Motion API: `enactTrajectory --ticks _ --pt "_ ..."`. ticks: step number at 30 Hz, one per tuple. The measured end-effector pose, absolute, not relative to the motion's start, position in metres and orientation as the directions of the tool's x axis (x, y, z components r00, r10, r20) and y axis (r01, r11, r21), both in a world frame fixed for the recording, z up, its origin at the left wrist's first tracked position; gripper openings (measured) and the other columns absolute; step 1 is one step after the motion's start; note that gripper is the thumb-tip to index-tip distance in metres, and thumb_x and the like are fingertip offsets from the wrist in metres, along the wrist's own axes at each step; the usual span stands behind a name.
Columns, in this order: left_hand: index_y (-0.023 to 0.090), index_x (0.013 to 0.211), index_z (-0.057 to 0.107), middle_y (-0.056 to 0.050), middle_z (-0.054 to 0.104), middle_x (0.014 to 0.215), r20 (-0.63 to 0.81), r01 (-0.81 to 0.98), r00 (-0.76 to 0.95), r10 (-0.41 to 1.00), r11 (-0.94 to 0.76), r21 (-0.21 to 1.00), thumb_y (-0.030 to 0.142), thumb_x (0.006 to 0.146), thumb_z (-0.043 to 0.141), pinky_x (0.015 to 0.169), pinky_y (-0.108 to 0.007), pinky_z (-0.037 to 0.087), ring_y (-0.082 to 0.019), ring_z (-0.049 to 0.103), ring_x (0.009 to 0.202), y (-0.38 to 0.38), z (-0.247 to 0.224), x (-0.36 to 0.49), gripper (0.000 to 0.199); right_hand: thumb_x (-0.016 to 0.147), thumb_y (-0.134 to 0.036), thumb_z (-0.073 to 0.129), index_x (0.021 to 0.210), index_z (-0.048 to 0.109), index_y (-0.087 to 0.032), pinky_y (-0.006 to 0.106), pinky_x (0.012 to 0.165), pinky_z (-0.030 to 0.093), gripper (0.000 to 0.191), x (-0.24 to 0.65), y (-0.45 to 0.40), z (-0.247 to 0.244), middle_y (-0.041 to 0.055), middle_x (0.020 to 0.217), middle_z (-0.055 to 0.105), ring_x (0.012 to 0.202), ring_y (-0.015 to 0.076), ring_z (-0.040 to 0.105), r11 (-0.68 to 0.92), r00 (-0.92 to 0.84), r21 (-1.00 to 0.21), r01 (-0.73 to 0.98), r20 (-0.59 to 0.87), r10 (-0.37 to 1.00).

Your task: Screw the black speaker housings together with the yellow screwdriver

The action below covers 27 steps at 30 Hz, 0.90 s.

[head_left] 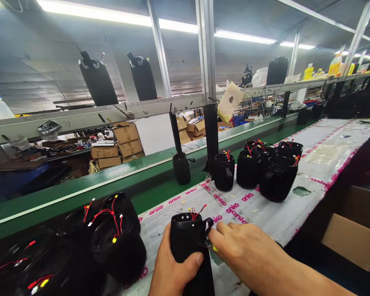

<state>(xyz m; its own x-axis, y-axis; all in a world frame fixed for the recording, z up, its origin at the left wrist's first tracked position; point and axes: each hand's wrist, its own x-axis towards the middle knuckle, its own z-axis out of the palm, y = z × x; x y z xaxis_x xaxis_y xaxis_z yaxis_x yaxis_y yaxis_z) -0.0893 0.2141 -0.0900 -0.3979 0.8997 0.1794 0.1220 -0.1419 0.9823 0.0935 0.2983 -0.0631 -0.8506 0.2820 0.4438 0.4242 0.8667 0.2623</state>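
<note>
My left hand [175,269] is wrapped round a black cylindrical housing [186,240] at the lower middle, its thumb across the front. Thin red, black and yellow wires stick up from the open top. At the housing's right side, my right hand [237,242] has its fingers closed beside a black strap [209,225]. A bit of something yellow [215,248] shows under those fingers; most of it is hidden. Closest on the left stands a black housing [120,250] with red wires and small connectors on top.
Several black housings [279,179] stand on the printed bench covering [311,164] at right, more at lower left. Behind runs a green conveyor [154,189] carrying a small housing [181,168]. A metal rail [160,107] crosses above. An open cardboard box [351,240] is at lower right.
</note>
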Motion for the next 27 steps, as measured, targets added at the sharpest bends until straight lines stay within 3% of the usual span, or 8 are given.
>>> enactTrajectory --ticks 7,19,27 --pt "0.018 0.129 0.058 -0.011 0.075 0.114 0.117 -0.019 -0.342 0.932 -0.132 0.991 0.053 0.059 0.085 0.097 -0.044 0.050 -0.035 0.069 0.106 0.212 -0.087 -0.092 0.082 0.079 -0.004 0.065 0.091 0.048 -0.025 0.036 0.049 0.028 0.030 0.105 0.302 -0.068 -0.0033 0.074 0.059 0.054 0.0192 0.058 0.887 -0.794 0.166 0.432 0.536 0.286" --pt "0.020 0.125 0.060 -0.008 0.075 0.110 0.131 0.026 -0.338 0.932 -0.130 0.991 0.052 0.058 0.085 0.094 -0.039 0.050 -0.032 0.068 0.105 0.213 -0.089 -0.092 0.078 0.072 -0.002 0.064 0.091 0.047 -0.025 0.037 0.050 0.025 0.034 0.102 0.301 -0.068 -0.0023 0.077 0.058 0.058 0.0207 0.056 0.875 -0.830 0.244 0.418 0.494 0.259" --pt "0.020 0.125 0.059 -0.008 0.074 0.113 0.151 0.056 -0.286 0.946 -0.141 0.988 0.051 0.061 0.083 0.089 -0.037 0.050 -0.032 0.067 0.103 0.212 -0.081 -0.086 0.075 0.067 -0.001 0.057 0.086 0.048 -0.024 0.037 0.048 0.017 0.032 0.103 0.302 -0.054 -0.0009 0.076 0.060 0.056 0.0198 0.055 0.872 -0.903 0.322 0.368 0.349 0.252"
